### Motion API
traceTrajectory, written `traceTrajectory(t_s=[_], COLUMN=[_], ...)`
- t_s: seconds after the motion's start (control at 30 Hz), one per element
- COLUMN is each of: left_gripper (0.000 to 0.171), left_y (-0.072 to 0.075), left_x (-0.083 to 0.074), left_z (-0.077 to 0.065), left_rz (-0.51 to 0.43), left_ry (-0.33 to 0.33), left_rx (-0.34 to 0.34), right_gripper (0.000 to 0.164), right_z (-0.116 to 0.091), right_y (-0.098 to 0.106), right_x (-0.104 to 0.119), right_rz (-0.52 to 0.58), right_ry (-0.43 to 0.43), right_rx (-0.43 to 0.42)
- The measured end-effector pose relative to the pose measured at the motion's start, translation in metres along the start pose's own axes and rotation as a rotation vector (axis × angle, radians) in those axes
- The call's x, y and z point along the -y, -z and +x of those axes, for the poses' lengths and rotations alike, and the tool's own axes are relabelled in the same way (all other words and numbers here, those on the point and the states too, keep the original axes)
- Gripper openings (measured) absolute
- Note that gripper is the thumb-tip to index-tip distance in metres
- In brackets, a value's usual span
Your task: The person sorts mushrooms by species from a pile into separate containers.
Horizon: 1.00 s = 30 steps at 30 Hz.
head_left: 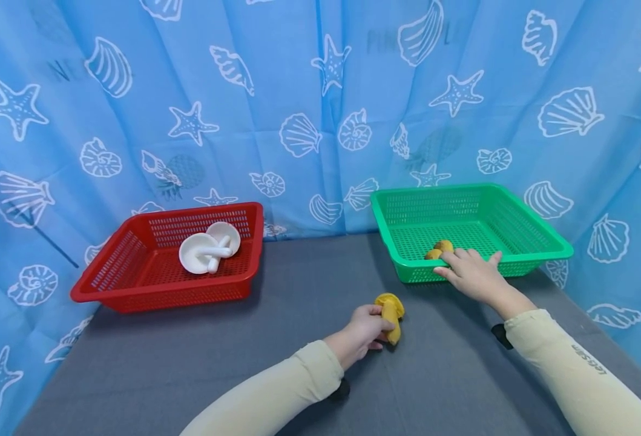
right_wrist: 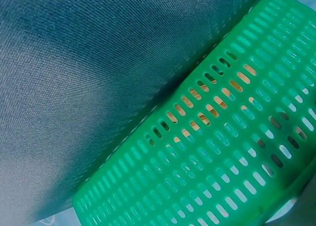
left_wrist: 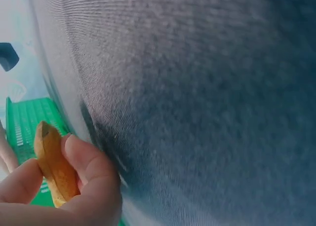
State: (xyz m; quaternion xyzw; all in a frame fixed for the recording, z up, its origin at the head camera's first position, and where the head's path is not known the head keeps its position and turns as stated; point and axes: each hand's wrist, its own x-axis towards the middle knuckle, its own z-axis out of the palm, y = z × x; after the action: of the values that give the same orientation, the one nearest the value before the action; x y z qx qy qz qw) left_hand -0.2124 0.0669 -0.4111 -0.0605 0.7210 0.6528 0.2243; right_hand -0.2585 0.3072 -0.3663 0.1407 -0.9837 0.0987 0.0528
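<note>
My left hand (head_left: 366, 330) pinches a yellow mushroom (head_left: 392, 316) by its stem, low over the table, the cap turned toward the back. In the left wrist view, thumb and fingers press the stem (left_wrist: 54, 167) from both sides. Over the front rim of the green basket (head_left: 475, 186) reaches my right hand (head_left: 475, 275), its fingers extended and partly hidden beyond the rim. Close to those fingertips, two yellow-brown mushrooms (head_left: 443, 246) lie inside the basket. Through the slots of the basket wall (right_wrist: 197, 157) in the right wrist view, tan patches show.
A red basket (head_left: 167, 295) stands at the back left, holding two white mushrooms (head_left: 193, 254) that cross each other. Grey cloth (head_left: 189, 363) covers the table. Behind both baskets hangs a blue curtain (head_left: 276, 72) with shell prints.
</note>
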Motion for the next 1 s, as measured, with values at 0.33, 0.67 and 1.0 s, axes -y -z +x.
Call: traceTrajectory(t_s=[0.33,0.67,1.0], left_gripper=[0.049,0.051,0.049], left_y=[0.013,0.019,0.02], left_x=[-0.012,-0.024,-0.039], left_z=[-0.003,-0.002,-0.002], left_rz=[-0.115,-0.206,-0.253], left_ry=[-0.131,-0.144,-0.158], left_rx=[0.019,0.011,-0.013], right_gripper=[0.033,0.031,0.042], right_z=[-0.001,-0.001,-0.001], right_y=[0.0,0.0,0.0], right_x=[0.001,0.0,-0.003], right_rz=[-0.004,0.005,0.009], right_ry=[0.004,0.007,0.018], right_rx=[-0.002,-0.003,-0.004])
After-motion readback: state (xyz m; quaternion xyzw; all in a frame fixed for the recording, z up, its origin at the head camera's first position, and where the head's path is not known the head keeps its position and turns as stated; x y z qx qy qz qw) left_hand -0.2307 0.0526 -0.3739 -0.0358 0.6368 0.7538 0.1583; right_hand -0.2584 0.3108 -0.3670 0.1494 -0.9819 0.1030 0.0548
